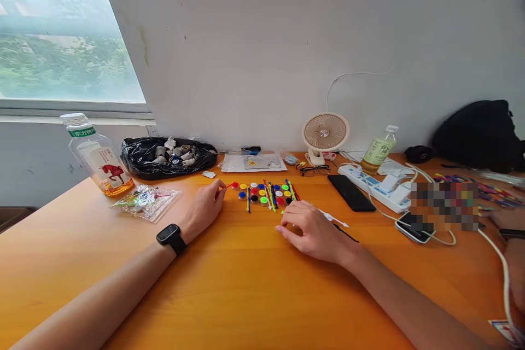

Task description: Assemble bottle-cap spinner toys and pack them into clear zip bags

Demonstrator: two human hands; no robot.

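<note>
My left hand (206,203), with a black watch (171,237) on the wrist, pinches a thin red stick (230,185) at its tip, at the left end of a cluster of small coloured caps and sticks (267,193) on the orange table (229,284). My right hand (312,231) rests palm down just right of and in front of the cluster, fingers curled on the table. A white stick (337,220) pokes out beyond that hand; I cannot tell if the hand grips it.
A drink bottle (96,156), a clear bag of sticks (145,200) and a black bag (168,157) stand at the left. Behind are a fan (325,135), glasses (315,170), a phone (351,192), a power strip (379,187), a green bottle (379,149). Another person's hand (511,219) is at the right.
</note>
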